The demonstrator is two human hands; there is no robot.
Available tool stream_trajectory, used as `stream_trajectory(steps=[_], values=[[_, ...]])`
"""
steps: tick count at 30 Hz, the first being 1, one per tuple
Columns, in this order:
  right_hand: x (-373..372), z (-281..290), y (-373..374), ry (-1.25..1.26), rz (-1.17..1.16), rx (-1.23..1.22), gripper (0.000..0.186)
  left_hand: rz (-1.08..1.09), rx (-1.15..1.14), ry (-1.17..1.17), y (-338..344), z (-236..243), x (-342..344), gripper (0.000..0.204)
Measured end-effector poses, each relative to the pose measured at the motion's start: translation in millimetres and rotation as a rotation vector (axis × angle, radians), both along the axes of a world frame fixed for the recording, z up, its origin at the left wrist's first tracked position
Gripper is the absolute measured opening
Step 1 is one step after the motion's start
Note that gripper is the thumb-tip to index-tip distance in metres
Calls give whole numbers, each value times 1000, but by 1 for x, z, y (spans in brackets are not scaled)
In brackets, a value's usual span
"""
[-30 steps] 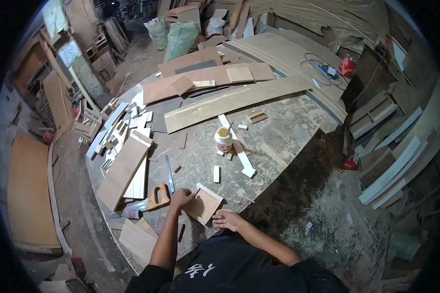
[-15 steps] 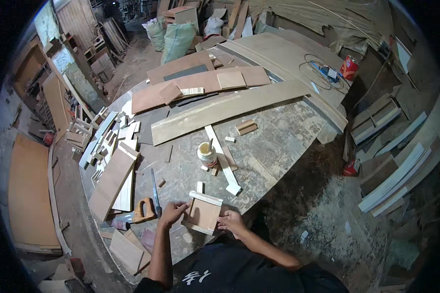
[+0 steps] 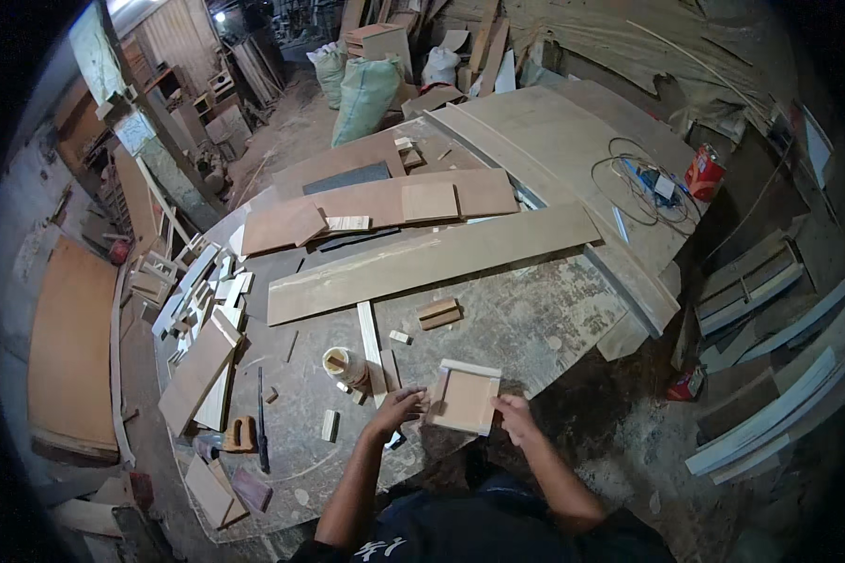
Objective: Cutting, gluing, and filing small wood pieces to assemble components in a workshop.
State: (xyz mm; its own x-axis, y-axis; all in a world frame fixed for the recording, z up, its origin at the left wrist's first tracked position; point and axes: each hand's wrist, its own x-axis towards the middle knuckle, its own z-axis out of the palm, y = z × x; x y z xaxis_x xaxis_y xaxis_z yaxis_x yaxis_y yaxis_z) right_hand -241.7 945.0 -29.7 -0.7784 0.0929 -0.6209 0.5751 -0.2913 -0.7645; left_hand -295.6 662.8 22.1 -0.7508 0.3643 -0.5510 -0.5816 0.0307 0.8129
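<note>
While both hands grip square panel, glue pot, wood strip lie beside left hand.

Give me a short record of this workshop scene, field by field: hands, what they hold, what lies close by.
place: cluttered wood workshop, worktable
left hand: touches the left edge of the small wooden frame
right hand: grips the frame's right edge
near the hands: glue pot, white strip, small wood block
farther back: long plank
left of table: hand saw
</note>
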Motion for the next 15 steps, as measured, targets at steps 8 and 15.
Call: stream_trajectory(steps=[8, 15], values=[[-118, -38, 119, 92, -215, -53, 22, -343, -692, 527, 86, -5, -28, 60], [-174, -48, 150, 63, -10, 12, 24, -494, -1019, 615, 87, -59, -33, 99]])
